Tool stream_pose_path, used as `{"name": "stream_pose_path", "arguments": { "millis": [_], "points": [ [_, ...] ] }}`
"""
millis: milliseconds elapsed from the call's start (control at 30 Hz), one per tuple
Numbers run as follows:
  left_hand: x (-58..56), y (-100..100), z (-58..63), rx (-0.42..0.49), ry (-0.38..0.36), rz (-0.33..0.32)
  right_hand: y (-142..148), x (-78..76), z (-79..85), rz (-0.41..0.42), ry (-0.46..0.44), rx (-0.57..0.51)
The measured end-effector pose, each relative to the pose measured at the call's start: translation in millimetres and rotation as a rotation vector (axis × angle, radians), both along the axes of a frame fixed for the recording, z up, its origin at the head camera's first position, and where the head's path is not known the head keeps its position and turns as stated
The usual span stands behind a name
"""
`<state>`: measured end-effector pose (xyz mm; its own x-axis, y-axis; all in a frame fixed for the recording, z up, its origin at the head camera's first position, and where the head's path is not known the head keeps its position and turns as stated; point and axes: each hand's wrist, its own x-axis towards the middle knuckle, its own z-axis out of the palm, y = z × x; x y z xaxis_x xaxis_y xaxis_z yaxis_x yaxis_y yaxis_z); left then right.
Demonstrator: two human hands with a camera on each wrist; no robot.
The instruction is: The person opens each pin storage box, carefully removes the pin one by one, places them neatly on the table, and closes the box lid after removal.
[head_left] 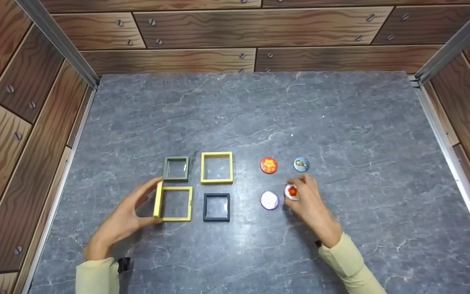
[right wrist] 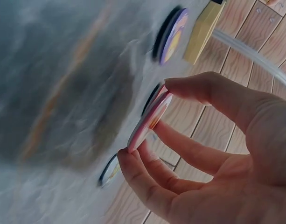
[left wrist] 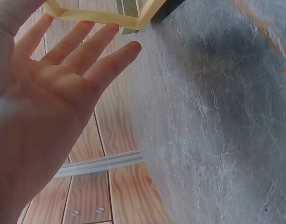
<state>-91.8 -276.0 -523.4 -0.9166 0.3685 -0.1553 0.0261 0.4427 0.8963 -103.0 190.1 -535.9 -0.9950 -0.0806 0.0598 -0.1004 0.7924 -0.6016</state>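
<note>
In the head view my left hand [head_left: 127, 214] grips an opened yellow display frame [head_left: 191, 204] at its left side. Thumb and fingertips span the raised half, while the other half lies flat on the table. The left wrist view shows the fingertips along the pale yellow edge [left wrist: 96, 17]. My right hand [head_left: 310, 206] pinches a round button badge with a red flower [head_left: 292, 191] by its rim, tilted in the right wrist view. Beside it lie a white and purple badge [head_left: 269, 200], an orange badge [head_left: 268, 165] and a blue badge [head_left: 301, 164].
Around the opened frame lie a green frame [head_left: 176, 180], another yellow frame [head_left: 217, 182] and a dark blue frame [head_left: 216, 219]. The grey marbled table [head_left: 235, 110] has wood-print walls [head_left: 251, 28] at the back and sides, with metal rails at the corners.
</note>
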Motion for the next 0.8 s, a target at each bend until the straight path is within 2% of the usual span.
{"name": "stream_pose_path", "arguments": {
  "millis": [233, 533, 800],
  "points": [
    [-0.4, 1, 0.6, -0.011, -0.002, 0.007, 17, 4.9, -3.8, -0.050, -0.074, 0.005],
    [-0.5, 0, -1.3, 0.022, 0.005, -0.006, 26, 9.3, -5.4, -0.074, -0.018, 0.001],
    [0.3, 0, -1.4, 0.043, -0.013, -0.005, 27, 12.4, -9.6, -0.082, -0.017, 0.014]
  ]
}}
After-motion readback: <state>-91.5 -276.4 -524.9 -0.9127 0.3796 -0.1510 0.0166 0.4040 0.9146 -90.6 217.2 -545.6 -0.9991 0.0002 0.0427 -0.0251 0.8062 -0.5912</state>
